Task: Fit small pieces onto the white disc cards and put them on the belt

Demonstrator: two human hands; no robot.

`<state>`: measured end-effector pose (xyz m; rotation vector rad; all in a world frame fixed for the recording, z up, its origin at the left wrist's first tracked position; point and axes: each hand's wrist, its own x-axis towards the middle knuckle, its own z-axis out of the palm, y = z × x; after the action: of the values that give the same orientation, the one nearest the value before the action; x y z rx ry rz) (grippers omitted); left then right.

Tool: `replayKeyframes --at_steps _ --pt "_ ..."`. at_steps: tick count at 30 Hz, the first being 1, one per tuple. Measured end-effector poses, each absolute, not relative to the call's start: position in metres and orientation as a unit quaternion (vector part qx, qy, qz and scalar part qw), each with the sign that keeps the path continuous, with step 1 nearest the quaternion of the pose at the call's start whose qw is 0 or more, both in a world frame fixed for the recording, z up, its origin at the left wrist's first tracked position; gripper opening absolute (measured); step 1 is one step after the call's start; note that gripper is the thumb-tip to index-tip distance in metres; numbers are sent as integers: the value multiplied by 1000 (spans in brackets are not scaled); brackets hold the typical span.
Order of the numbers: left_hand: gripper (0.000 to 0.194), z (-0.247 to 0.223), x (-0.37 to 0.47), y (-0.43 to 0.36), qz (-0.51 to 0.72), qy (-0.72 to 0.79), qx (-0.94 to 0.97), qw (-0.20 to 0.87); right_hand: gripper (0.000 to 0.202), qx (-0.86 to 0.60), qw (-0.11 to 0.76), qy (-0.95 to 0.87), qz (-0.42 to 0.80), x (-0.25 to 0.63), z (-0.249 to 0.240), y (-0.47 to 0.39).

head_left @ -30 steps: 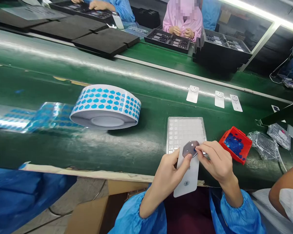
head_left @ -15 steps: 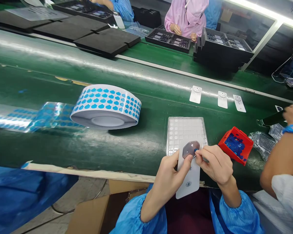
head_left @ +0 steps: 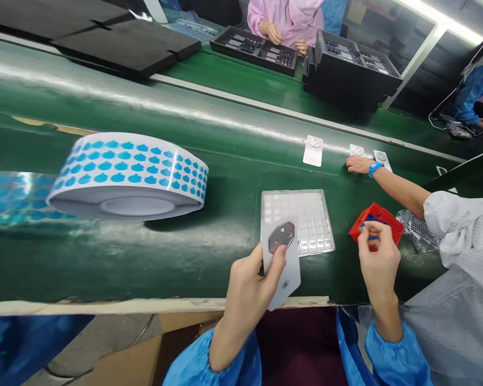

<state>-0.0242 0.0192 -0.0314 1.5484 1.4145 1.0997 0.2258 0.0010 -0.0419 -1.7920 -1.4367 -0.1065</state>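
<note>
My left hand (head_left: pixel 251 284) grips a flat white card (head_left: pixel 292 273), its thumb pressing on the card's face. A grey, shiny octagonal plate (head_left: pixel 280 234) sits at the upper end of that card. Over the red bin (head_left: pixel 397 230), my right hand (head_left: pixel 380 262) is closed in a pinch, with what looks like a small blue piece (head_left: pixel 361 228) at the fingertips. The bin holds more blue pieces, partly hidden by my fingers. Behind the card lies a clear plastic tray (head_left: pixel 316 233) with rows of small square pockets.
A large roll of blue stickers (head_left: pixel 129 177) stands left, its strip (head_left: pixel 20 198) trailing off. A co-worker's arm (head_left: pixel 402 185) reaches in from the right to the white cards (head_left: pixel 313 151) at the back. Black trays (head_left: pixel 253 51) and another person are across the bench.
My right hand has left the octagonal plate and moved right to the red bin. The co-worker's hand has reached forward to the white cards. The view has shifted.
</note>
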Motion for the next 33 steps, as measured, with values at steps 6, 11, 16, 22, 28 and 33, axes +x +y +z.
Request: replayKeyframes --at_steps 6,11,16,22,28,33 --pt "32 -33 -38 31 430 598 572 360 38 -751 295 -578 -121 272 -51 -5" --pt "36 -38 -56 34 429 646 539 329 48 -775 247 -574 -91 278 -57 -11" --pt "35 -46 -67 32 414 681 499 340 46 -769 212 -587 -135 273 -53 -15" --pt "34 -51 -72 32 422 690 463 362 35 -654 337 -667 -118 218 -44 -2" --pt "31 -53 -73 30 417 683 454 392 27 -512 252 -820 46 140 -61 41" --pt "33 -60 -80 25 422 682 437 406 14 -517 164 -840 35 130 -70 66"
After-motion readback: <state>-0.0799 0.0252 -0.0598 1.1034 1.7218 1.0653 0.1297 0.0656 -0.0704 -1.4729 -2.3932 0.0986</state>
